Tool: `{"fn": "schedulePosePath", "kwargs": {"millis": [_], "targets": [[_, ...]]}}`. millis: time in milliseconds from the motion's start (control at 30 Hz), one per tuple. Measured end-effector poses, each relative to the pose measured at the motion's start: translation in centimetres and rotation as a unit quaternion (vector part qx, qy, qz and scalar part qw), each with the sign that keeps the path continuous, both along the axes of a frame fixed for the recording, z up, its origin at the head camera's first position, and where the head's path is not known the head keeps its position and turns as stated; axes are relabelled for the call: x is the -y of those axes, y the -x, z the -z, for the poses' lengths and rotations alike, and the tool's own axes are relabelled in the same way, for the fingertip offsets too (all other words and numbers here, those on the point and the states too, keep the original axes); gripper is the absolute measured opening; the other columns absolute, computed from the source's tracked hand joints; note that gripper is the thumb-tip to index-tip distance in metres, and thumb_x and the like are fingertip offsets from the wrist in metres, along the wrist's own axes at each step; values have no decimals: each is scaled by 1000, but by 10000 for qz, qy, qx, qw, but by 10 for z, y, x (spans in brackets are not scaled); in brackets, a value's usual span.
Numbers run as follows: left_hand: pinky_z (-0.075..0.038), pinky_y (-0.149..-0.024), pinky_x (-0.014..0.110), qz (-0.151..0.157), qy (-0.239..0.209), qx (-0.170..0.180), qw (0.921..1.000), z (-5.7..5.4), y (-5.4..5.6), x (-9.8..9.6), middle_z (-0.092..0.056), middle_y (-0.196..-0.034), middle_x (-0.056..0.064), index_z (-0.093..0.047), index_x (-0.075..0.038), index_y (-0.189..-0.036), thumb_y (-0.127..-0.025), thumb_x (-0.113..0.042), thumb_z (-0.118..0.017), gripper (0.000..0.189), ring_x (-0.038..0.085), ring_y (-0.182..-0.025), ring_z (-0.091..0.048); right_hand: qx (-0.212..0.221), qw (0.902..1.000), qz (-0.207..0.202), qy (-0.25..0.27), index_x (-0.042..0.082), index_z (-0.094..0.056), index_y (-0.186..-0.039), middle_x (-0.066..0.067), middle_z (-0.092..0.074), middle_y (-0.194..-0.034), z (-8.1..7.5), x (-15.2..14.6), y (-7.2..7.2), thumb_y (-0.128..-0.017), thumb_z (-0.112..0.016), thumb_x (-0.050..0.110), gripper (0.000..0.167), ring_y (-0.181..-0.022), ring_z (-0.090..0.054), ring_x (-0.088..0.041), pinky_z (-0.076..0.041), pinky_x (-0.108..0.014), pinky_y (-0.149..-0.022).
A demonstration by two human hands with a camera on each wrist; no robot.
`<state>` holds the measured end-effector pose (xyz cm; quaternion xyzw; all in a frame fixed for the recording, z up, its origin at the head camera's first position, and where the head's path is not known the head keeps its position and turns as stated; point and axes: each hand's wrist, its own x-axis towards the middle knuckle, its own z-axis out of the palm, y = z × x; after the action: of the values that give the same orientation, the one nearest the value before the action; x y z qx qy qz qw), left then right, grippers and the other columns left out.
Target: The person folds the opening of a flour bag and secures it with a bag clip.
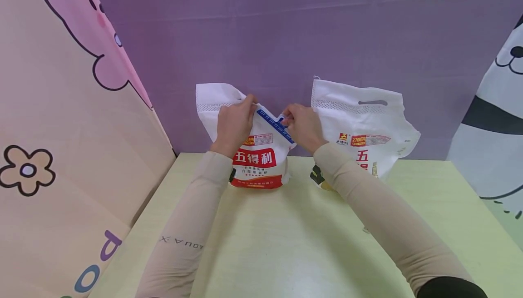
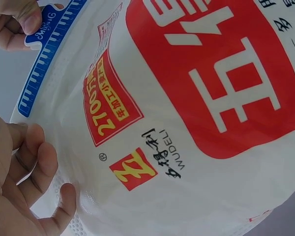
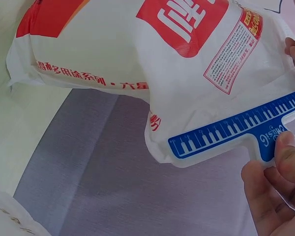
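A white flour bag (image 1: 257, 166) with red lettering stands on the table, its top folded at a slant. Along that slant lies a blue-and-white clip (image 1: 274, 125) printed with piano keys. My right hand (image 1: 304, 125) pinches the clip's handle between thumb and fingers, which shows closely in the right wrist view. My left hand (image 1: 234, 125) grips the top of the bag near the clip's upper end. In the left wrist view its curled fingers (image 2: 42, 157) lie against the bag's white top; the thumb is hidden there.
A second white flour bag (image 1: 359, 121) with a handle slot stands to the right, partly behind my right forearm. The pale table (image 1: 278, 252) meets a purple backdrop (image 1: 261, 39) behind both bags. A printed cartoon panel (image 1: 73, 121) flanks the left side.
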<state>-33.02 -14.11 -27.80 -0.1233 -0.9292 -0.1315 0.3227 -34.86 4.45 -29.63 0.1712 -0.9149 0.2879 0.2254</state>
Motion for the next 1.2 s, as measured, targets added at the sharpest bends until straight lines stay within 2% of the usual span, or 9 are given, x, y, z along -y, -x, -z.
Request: {"fn": "schedulePosePath", "kwargs": {"millis": [367, 600, 967, 1200], "targets": [[-52, -79, 40, 61, 31, -144, 9999, 1, 2, 0, -71, -108, 4, -56, -21, -117, -98, -32, -46, 24, 27, -90, -69, -60, 10000, -29, -68, 9, -66, -99, -6, -69, -92, 1, 0, 1, -89, -57, 6, 14, -80, -67, -22, -57, -35, -74], [-52, -81, 41, -35, 106, -60, 9999, 0, 3, -1, -71, -108, 5, -55, -22, -118, -98, -33, -46, 25, 27, -90, -69, -80, 9999, -21, -90, 9, -66, -98, -5, -69, -91, 1, -1, 3, -88, -58, 6, 13, -77, -67, -21, -57, -34, -72], [-54, -80, 43, 12, 52, 10, 10000, 1, 1, -2, -70, -110, 5, -54, -22, -118, -98, -33, -47, 24, 28, -93, -69, 70, 9997, 37, -218, 9, -65, -101, -6, -69, -95, 4, -1, 2, -89, -63, 15, 13, -78, -65, -21, -56, -33, -72], [-55, -78, 41, 58, 84, -101, 9999, 2, 1, 0, -71, -106, 5, -55, -21, -117, -98, -33, -47, 24, 28, -90, -69, 108, 9997, 30, -211, 9, -65, -102, -6, -68, -97, 6, -1, 1, -89, -65, 20, 17, -80, -65, -22, -56, -34, -73]]}}
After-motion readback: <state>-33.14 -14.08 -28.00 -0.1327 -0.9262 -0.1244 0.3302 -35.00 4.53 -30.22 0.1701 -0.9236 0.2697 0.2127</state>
